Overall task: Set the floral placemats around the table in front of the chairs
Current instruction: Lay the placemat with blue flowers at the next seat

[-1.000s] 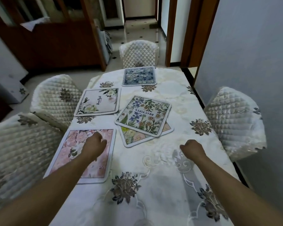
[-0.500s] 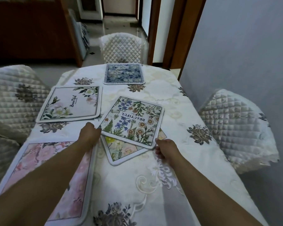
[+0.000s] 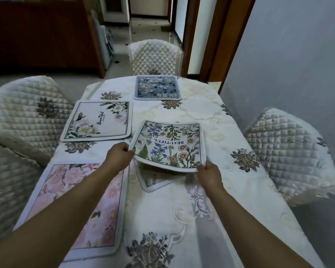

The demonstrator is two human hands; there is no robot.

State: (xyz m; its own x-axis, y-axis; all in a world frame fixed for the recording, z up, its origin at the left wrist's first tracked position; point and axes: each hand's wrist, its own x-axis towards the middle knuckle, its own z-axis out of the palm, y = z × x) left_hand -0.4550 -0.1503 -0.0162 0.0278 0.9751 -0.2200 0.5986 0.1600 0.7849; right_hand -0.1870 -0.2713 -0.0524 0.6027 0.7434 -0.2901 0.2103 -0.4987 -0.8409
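A wildflower placemat (image 3: 168, 145) printed BEAUTIFUL is lifted at its near edge above the table's middle. My left hand (image 3: 118, 156) grips its near left corner and my right hand (image 3: 209, 174) grips its near right corner. Beneath it another placemat (image 3: 155, 183) lies flat, mostly hidden. A pink floral placemat (image 3: 81, 209) lies near left under my left forearm. A white rose placemat (image 3: 99, 121) lies at mid left. A blue floral placemat (image 3: 157, 88) lies at the far end before the far chair.
The table wears a white embroidered cloth (image 3: 211, 219). Quilted chairs stand at the far end (image 3: 155, 55), at the right (image 3: 290, 151) and two at the left (image 3: 25, 113). A grey wall (image 3: 298, 64) runs close along the right side.
Both hands moved from the near table to the wildflower placemat, took hold of its near corners and raised it off the placemat beneath. The view shifted forward.
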